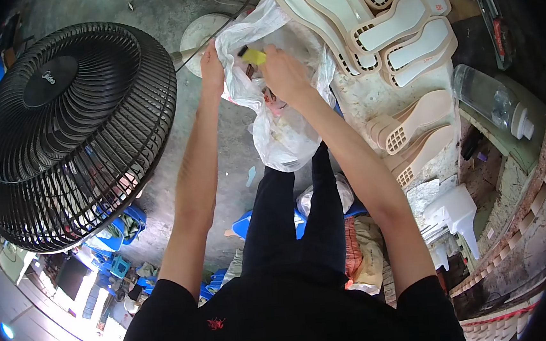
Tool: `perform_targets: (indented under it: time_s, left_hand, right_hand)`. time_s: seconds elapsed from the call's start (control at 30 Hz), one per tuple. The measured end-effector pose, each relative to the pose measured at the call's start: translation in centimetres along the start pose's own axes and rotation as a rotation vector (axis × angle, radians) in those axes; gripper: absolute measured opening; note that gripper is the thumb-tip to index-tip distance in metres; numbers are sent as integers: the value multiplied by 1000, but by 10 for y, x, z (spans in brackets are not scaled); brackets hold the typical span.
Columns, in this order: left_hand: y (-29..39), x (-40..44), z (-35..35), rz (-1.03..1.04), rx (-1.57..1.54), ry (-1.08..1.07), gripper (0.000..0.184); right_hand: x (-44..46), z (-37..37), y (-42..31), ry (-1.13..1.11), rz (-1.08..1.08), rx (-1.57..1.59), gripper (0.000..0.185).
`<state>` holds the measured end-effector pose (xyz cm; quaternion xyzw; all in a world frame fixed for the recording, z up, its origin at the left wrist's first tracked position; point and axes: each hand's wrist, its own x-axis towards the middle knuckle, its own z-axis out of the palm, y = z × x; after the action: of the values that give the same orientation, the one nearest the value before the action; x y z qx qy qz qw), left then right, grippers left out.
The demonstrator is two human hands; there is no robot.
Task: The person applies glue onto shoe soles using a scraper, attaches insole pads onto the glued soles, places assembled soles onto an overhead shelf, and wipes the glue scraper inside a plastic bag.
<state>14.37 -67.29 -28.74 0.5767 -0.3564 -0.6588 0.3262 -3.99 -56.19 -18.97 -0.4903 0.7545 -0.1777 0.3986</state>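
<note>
A white plastic bag [287, 147] hangs open in front of my legs, with some small dark and reddish things visible inside. My left hand [212, 69] is closed on the bag's left rim. Over the bag's opening, my right hand [283, 73] grips a small yellow-green brush [254, 56] with dark bristles at its left end. To the right of the bag, pale shoe soles [397, 32] lie stacked on a worktable [354, 100].
A large black fan [78, 134] fills the left side. At the right are a clear plastic bottle [488, 99], a white plastic container [452, 211] and more soles [416, 121]. A blue stool [242, 225] shows behind my legs, above the grey floor [227, 155].
</note>
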Motion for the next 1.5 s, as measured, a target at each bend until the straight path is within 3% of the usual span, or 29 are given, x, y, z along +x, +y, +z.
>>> perform_targets:
  time_s: [0.03, 0.13, 0.17, 0.23, 0.3, 0.37, 0.4, 0.5, 0.67, 0.73, 0.83, 0.87, 0.93, 0.97, 1.07, 1.2, 1.3, 1.37, 1.43, 1.5]
  left_hand:
    - [-3, 0, -3, -2, 5, 0, 43]
    - [8, -8, -2, -5, 402, -82, 53]
    - [16, -16, 4, -6, 406, -83, 53]
    - [24, -25, 13, 183, 338, -229, 61]
    - [21, -12, 5, 265, 351, -309, 64]
    - [20, -9, -8, -84, 588, -403, 60]
    - [17, -9, -7, -86, 588, -403, 60]
    - [5, -17, 5, 193, 633, -288, 45]
    - [-1, -15, 27, 311, 696, -182, 33]
    - [-1, -7, 32, 362, 908, 14, 37]
    - [-8, 12, 28, 300, 672, 8, 51]
    - [-26, 27, 14, 178, 619, 57, 62]
    - [-64, 51, -16, 164, 439, 83, 68]
    - [-29, 16, -1, 95, 312, 51, 64]
    - [-17, -11, 1, 16, 209, 10, 54]
    - [-8, -23, 16, 150, 345, -129, 43]
    - [5, -20, 16, 101, 439, -190, 43]
    - [7, -18, 23, 136, 471, -181, 40]
    - [0, -9, 30, 324, 565, -102, 37]
    - [3, 1, 36, 238, 778, -71, 43]
  right_hand:
    - [10, 9, -1, -1, 2, 5, 37]
    - [40, 43, 8, -48, 105, 184, 31]
    - [46, 52, 10, -23, 95, 265, 31]
    - [48, 57, 10, 2, 84, 344, 31]
    - [41, 57, 15, -38, 106, 623, 39]
    - [36, 62, 15, -37, 114, 644, 38]
    - [33, 64, 16, -32, 125, 664, 38]
    - [23, 68, 20, -27, 205, 735, 34]
    - [8, 58, 23, 56, 146, 664, 25]
    - [-3, 38, 12, 12, 205, 727, 25]
    - [-22, 16, 13, 36, 198, 631, 25]
    - [-23, 15, 18, 46, 202, 629, 25]
    - [-14, 24, 33, 112, 242, 582, 28]
    - [-5, 28, 37, 116, 242, 587, 28]
    - [29, 48, 35, 94, 306, 593, 30]
    - [47, 59, 20, 30, 209, 724, 30]
    - [36, 60, 16, -10, 142, 770, 24]
    - [22, 54, 25, -15, 118, 736, 19]
    - [0, 47, 28, -57, 83, 802, 17]
    - [-32, 24, 21, -98, 137, 903, 17]
